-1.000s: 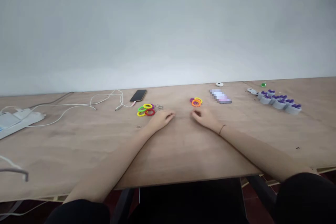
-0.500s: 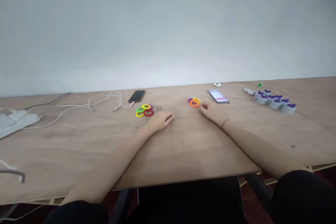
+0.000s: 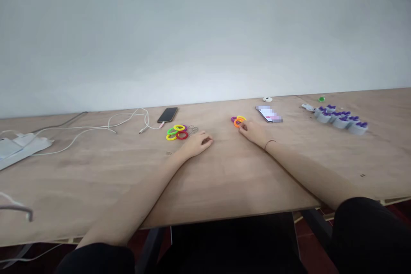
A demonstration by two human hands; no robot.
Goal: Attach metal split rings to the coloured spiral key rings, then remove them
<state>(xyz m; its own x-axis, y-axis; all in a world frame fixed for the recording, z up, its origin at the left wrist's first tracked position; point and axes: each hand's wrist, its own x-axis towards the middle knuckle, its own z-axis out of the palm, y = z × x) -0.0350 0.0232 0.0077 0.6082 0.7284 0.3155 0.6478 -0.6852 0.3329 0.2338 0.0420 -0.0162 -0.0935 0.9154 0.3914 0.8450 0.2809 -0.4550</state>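
Observation:
My left hand rests on the table, loosely curled with a gap between thumb and fingers and nothing seen in it. Beside it lies a cluster of spiral coil rings: a green one, a red one, two yellow ones and a partly covered purple one. Small metal split rings lie just behind that hand. My right hand is closed at the near edge of an orange coil ring, fingertips pinched against it. A yellow coil ring and a purple coil ring lie partly hidden there.
A dark phone on a white cable lies at the back left. Another phone with a lit screen lies behind my right hand. Grey cups with purple tops stand at right. A white power strip sits far left.
My right hand has moved left onto the orange coil ring, now covering part of it. The thumb and fingers of my left hand have parted slightly. The camera view has shifted a little.

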